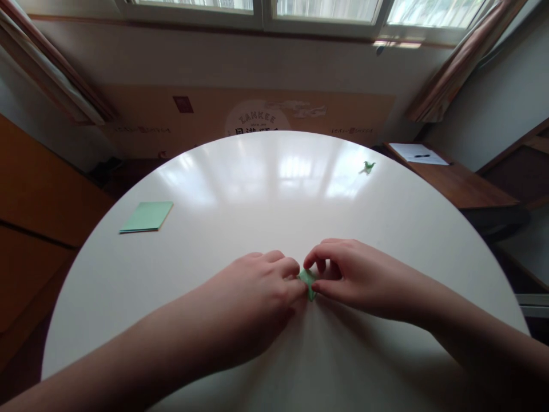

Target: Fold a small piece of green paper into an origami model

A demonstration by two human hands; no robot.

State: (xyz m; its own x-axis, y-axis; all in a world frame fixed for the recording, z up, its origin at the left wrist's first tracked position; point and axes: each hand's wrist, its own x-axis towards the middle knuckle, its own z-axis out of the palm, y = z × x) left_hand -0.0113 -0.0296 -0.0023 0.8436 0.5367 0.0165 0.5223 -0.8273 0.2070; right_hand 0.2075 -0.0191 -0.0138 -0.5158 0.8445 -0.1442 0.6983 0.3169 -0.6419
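Observation:
A small folded piece of green origami paper (307, 278) lies between my two hands near the middle of the white round table (240, 229). My left hand (266, 286) grips its left side, thumb and fingers closed on it and hiding part of the paper. From the other side, my right hand (343, 274) reaches in with bent fingers; the thumb tip touches the paper's right edge and the index fingertip is at its upper corner. The lower end of the paper narrows to a point.
A stack of light green square paper (148, 216) lies at the table's left. Toward the far right edge sits a small green folded paper figure (368, 167). Beyond, a brown wooden side table (467, 186) holds white sheets (412, 153) and a black pen (422, 156).

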